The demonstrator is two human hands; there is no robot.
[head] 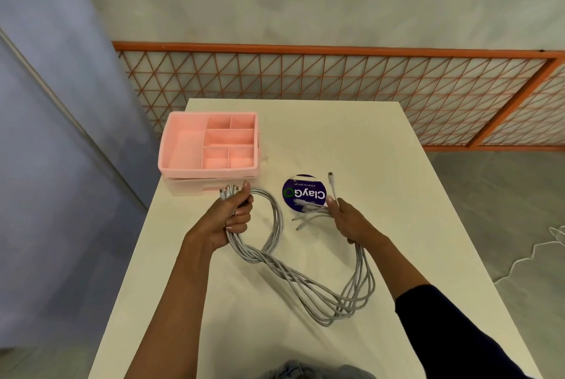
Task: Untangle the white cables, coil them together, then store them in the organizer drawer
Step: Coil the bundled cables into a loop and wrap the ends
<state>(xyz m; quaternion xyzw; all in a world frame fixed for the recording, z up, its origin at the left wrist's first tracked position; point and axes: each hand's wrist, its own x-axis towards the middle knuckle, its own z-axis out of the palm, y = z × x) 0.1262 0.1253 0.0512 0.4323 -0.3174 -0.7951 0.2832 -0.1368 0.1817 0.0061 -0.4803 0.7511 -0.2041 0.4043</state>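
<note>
Gripping the white cables [305, 284] in curled fingers [240, 213], the left hand [230, 219] and right hand [351, 224] hold them, seemingly twisted midway, over the worktop [382, 149].

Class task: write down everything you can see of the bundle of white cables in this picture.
The white cables are several thin, greyish-white cords, rubbery-looking, bunched and loosely twisted mid-span. The left hand grips one end in a loop, metal plugs poking above the fist; the right hand holds the other end, one plug standing upright, others splaying over the round sticker. The middle sags in a loop low on the white table.
</note>
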